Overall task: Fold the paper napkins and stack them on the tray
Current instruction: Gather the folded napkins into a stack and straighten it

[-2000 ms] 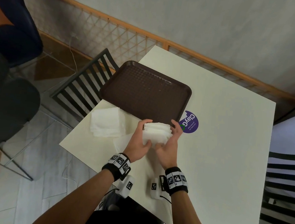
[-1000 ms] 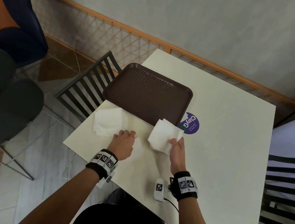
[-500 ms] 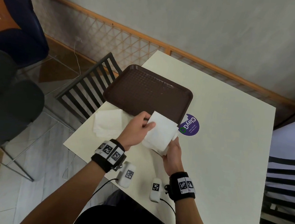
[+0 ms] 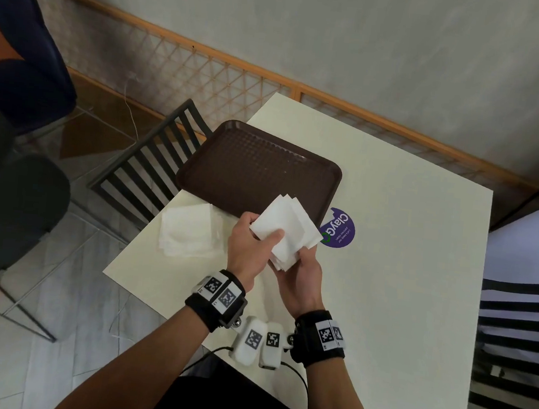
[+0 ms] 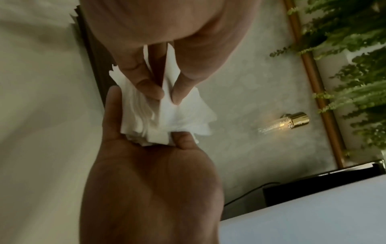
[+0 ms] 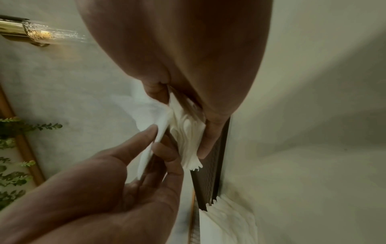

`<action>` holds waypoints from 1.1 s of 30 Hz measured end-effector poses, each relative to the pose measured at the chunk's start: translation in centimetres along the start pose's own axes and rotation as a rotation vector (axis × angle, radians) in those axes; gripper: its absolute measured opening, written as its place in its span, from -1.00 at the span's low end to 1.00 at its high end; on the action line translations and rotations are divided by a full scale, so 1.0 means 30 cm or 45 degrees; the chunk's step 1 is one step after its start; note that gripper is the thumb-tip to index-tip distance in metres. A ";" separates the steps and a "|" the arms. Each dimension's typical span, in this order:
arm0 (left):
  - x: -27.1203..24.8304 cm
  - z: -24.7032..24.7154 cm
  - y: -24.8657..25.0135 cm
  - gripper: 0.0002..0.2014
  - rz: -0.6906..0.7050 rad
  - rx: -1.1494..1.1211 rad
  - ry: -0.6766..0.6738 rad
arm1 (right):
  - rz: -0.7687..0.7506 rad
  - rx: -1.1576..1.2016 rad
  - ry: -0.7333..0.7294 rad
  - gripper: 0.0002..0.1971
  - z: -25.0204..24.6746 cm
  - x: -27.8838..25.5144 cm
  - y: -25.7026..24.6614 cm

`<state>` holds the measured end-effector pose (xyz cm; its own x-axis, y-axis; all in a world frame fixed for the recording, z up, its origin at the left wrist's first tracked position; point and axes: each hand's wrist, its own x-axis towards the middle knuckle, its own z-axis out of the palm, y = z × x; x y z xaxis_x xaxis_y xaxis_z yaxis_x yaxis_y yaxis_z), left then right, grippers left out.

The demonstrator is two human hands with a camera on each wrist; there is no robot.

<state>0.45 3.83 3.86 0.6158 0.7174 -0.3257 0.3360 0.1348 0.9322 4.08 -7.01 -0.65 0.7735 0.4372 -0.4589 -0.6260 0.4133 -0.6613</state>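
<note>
Both hands up over table: right hand (image 4: 300, 279) cradles napkin bundle (image 4: 286, 235) near tray (image 4: 257, 174) edge, left hand (image 4: 251, 245) pinches top sheet. Peel one only, keep bundle squared.

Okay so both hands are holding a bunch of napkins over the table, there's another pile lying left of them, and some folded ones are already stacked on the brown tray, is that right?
Not quite: the tray has no napkins on it, as the head view shows. The rest holds: the left hand and right hand grip the napkins together, and the pile lies to their left.
</note>
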 end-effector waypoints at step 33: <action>0.091 -0.104 -0.243 -0.03 0.611 0.427 -0.525 | -0.554 -1.129 -0.074 0.10 -0.030 0.033 0.033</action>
<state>-2.55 6.94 -3.31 0.9477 0.3189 0.0130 0.1206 -0.3956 0.9104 4.30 -6.89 -2.31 0.8976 0.4372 -0.0561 0.0313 -0.1902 -0.9812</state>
